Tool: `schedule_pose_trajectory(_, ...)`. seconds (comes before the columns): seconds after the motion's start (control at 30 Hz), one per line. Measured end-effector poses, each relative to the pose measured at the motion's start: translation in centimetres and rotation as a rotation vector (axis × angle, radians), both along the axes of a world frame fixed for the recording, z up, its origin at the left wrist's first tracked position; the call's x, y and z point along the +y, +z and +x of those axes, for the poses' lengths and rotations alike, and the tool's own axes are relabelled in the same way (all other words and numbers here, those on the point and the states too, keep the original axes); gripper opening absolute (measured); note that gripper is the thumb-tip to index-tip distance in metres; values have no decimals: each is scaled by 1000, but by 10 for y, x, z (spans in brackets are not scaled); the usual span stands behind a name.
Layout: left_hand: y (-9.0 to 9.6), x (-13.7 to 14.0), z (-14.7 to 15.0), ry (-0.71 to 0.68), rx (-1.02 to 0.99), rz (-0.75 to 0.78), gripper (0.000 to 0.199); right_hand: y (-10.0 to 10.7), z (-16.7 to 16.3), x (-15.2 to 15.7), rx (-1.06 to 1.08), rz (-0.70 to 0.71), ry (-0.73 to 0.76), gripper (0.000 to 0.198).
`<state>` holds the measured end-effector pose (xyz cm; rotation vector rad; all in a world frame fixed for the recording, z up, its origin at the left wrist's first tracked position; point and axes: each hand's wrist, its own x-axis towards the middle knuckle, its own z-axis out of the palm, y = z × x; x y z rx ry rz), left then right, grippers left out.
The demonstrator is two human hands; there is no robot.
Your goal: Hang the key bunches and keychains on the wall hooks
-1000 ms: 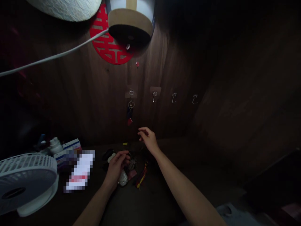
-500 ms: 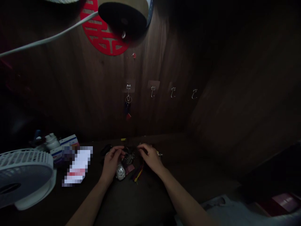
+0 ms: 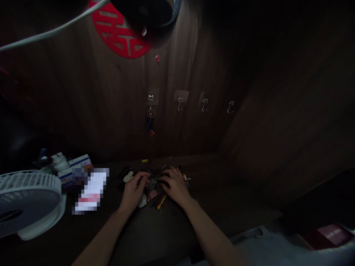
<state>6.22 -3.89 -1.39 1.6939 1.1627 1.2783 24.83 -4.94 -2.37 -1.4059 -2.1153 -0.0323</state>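
A dark cluster of keys (image 3: 152,183) lies on the desk between my hands. My left hand (image 3: 133,192) is at its left side, thumb and fingers closed on the edge of the keys; dimness hides the exact grip. From the right, my right hand (image 3: 175,186) rests over the pile with its fingers apart. Beside the left hand are a pale rounded tag (image 3: 128,177) and a silver rounded object (image 3: 142,201), partly covered. A pinkish flat piece (image 3: 151,195) and a yellow strap (image 3: 161,203) lie in front of the keys. More small items (image 3: 187,179) show past the right hand.
A white fan (image 3: 30,199) stands at left, near boxes (image 3: 80,162), a white bottle (image 3: 59,161) and a blurred-out paper (image 3: 93,190). Several hooks are on the wood wall; a key ring (image 3: 150,113) hangs from the left hook (image 3: 150,97). Grey cloth (image 3: 257,240) lies lower right.
My right hand has shifted onto the pile, its fingers now spread over it. The left hand stays beside the keys, covering more of the silver object. The view has tilted slightly down.
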Motion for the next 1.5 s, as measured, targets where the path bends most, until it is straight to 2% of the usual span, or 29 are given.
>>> schedule_pose_trajectory(0.27, -1, -1, -1, -20, 149, 67, 22, 4, -4, -2, 49, -7, 24, 9)
schedule_pose_trajectory(0.53, -4, -1, 0, -98, 276, 143, 23, 6, -7, -1, 391, -26, 122, 13)
schedule_pose_trajectory(0.67, -2, -5, 3, -159, 282, 153, 25, 6, -13, -1, 486, -2, 143, 12)
schedule_pose_trajectory(0.77, -1, -7, 6, -144, 279, 147, 27, 5, -18, 0, 546, 3, 143, 9)
schedule_pose_trajectory(1.0, 3, -8, 9, -124, 221, 77, 14, 11, -25, -2, 607, 20, 201, 10)
schedule_pose_trajectory(1.13, 7, -7, 11, -120, 89, -53, 16, 13, -22, -3, 619, -6, 171, 16)
schedule_pose_trajectory(1.33, 16, -3, 8, -57, -287, -287, 21, 11, -21, -3, 603, -67, 166, 18)
schedule_pose_trajectory(1.5, 22, -4, 7, -125, -484, -430, 29, 9, -23, -3, 537, -148, 266, 43)
